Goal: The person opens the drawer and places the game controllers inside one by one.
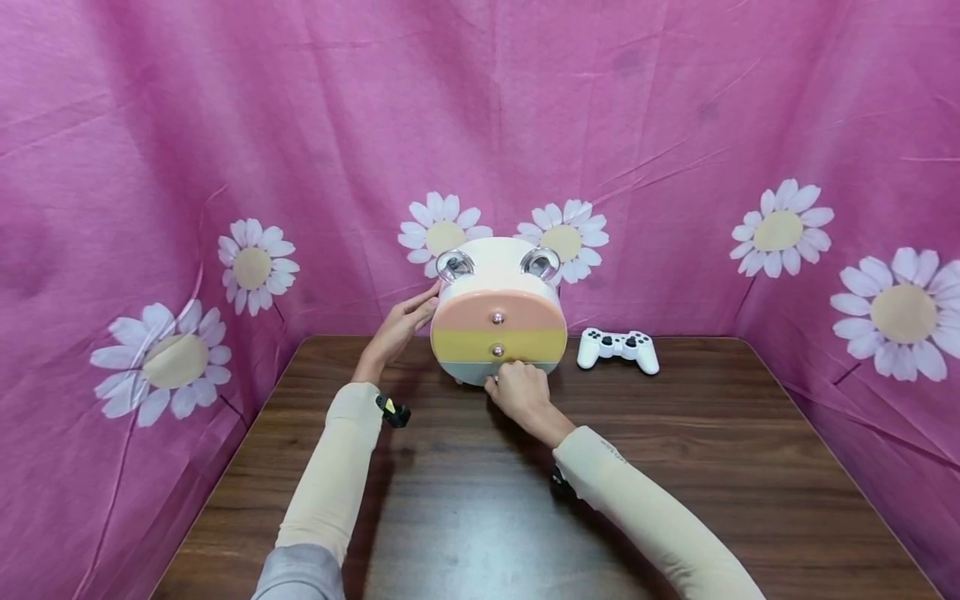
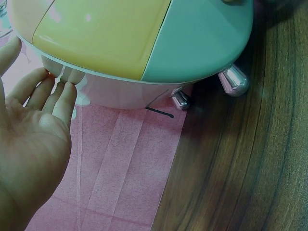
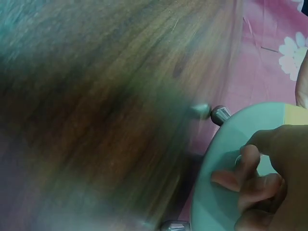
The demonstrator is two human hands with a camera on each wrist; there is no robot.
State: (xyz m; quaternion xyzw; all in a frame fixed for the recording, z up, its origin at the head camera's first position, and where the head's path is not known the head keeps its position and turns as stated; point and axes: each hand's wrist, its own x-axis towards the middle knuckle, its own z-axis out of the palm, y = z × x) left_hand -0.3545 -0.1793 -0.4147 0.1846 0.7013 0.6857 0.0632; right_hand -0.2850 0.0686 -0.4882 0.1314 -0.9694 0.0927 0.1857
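Mid-frame, my right hand (image 1: 522, 390) pinched the cabinet's (image 1: 498, 306) bottom knob (image 3: 238, 160); my left hand (image 1: 399, 331), fingers uncurled, touched its left edge; table (image 1: 465, 492) stretched below.

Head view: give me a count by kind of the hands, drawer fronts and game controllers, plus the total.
Hands: 2 (left hand, right hand)
Drawer fronts: 3 (peach front, yellow front, green front)
White game controller: 1
Total: 6
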